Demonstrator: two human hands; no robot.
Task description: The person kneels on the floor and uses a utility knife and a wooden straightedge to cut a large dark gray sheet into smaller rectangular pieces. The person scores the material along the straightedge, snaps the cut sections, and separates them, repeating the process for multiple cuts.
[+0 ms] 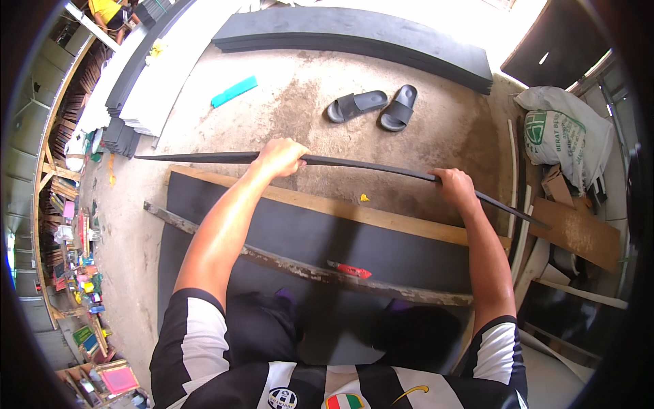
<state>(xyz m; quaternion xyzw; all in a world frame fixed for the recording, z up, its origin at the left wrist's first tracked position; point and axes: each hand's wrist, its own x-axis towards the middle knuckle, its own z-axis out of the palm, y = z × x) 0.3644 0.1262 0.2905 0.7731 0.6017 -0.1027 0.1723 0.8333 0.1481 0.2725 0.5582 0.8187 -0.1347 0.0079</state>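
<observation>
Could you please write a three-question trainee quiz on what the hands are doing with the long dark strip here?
1. True or false: both hands grip the long dark strip.
2. What lies on the dark sheet beside the worn straightedge? A) red cutter B) hammer C) tape roll
3. What footwear lies on the concrete floor beyond the strip?

Key
1. True: left hand and right hand both close on it.
2. A, the red cutter.
3. A pair of grey slippers.

bare concrete floor (286, 116) ahead, slippers (373, 106) beyond, sack (565, 140) right
</observation>
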